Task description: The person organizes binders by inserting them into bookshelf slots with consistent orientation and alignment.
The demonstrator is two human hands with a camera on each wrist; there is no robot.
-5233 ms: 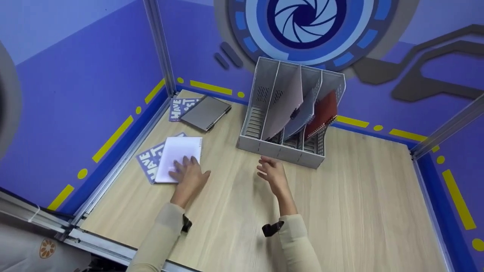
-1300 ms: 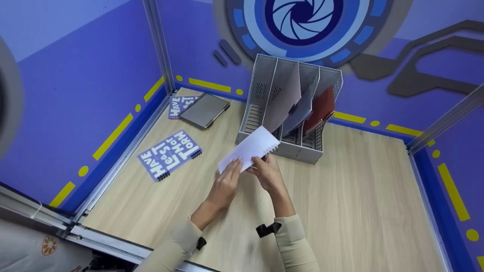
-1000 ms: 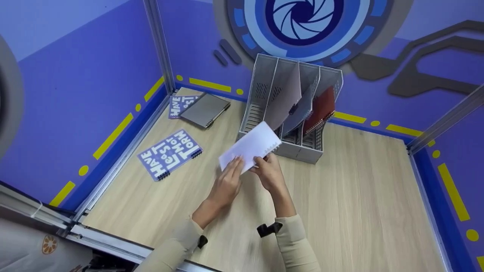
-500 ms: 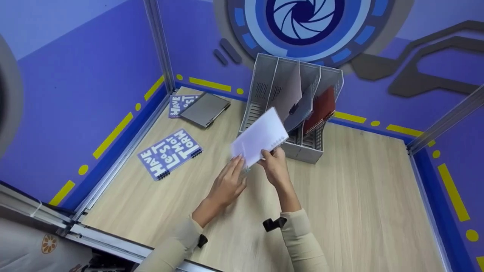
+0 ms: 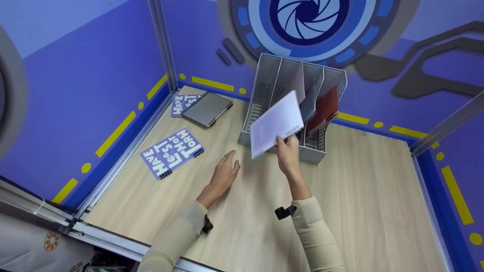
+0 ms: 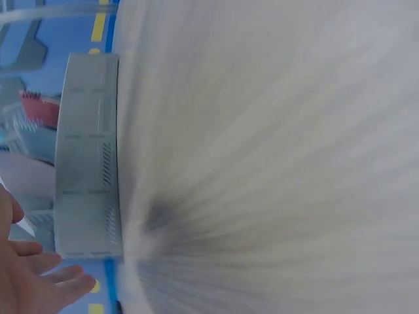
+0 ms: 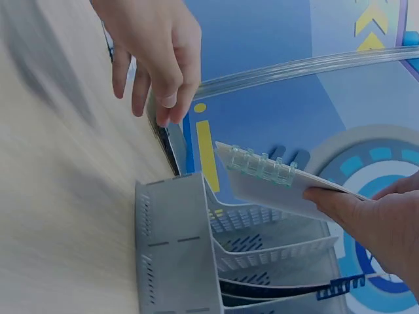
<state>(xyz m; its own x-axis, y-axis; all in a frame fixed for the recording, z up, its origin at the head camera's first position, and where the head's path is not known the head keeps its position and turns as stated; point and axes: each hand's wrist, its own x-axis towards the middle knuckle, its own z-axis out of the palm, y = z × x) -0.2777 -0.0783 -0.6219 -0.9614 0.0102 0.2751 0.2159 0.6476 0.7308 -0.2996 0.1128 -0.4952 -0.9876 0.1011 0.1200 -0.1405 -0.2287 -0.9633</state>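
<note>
My right hand [image 5: 288, 155] pinches a pale lavender spiral notebook [image 5: 276, 122] by its ringed edge, thumb on the cover. The notebook is raised and tilted, overlapping the left front of a grey file holder [image 5: 313, 155] in the head view. Clear binding rings [image 7: 262, 167] show along its edge in the right wrist view, above the holder's slots. My left hand [image 5: 223, 172] holds nothing; its fingers are loosely extended over the table, left of the holder. The holder has several slots; a pinkish-grey cover [image 5: 298, 81], a blue-grey notebook [image 5: 310, 107] and a red spiral notebook [image 5: 324, 109] stand in it.
A purple notebook with white lettering [image 5: 172, 153] lies on the left of the wooden table [image 5: 363, 196]. Behind it, a grey spiral notebook [image 5: 208, 109] partly covers another purple lettered one [image 5: 178, 106]. Blue printed walls [image 5: 94, 75] and metal frame posts enclose the table.
The lavender notebook was lifted off the purple one and held in both hands. Since then my left hand has let go, and my right hand has carried it up and right toward the file holder.
</note>
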